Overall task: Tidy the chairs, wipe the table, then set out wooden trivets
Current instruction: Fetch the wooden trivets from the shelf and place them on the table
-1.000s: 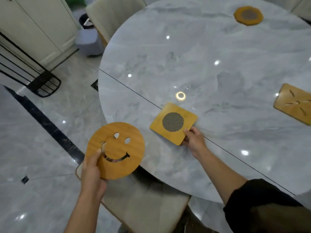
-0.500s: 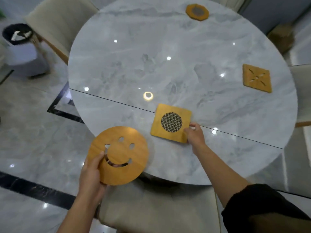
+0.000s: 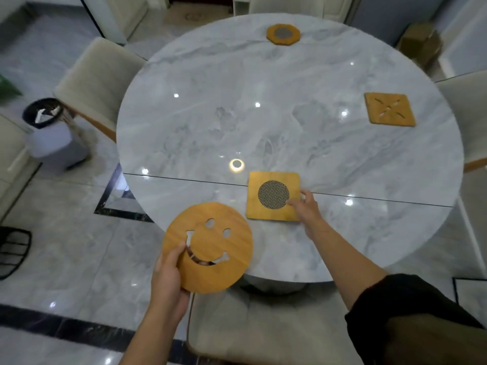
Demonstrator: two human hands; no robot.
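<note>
Round grey marble table (image 3: 263,106), three trivets lying flat on it. Left hand (image 3: 168,280) grips a round wooden smiley-face trivet (image 3: 210,248) by its rim, thumb on top, held over the table's near edge. Right hand (image 3: 304,206) pinches the right edge of a square wooden trivet with a mesh centre (image 3: 272,180), which lies near the front. An octagonal wooden trivet (image 3: 283,34) sits at the far side and a square slotted wooden trivet (image 3: 389,109) at the right.

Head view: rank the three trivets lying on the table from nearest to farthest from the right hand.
1. Mesh square trivet: near side of the table, its right edge held by the right hand.
2. Slotted square trivet: right side of the table, farther back.
3. Octagonal trivet: far edge, straight across the table.
</note>
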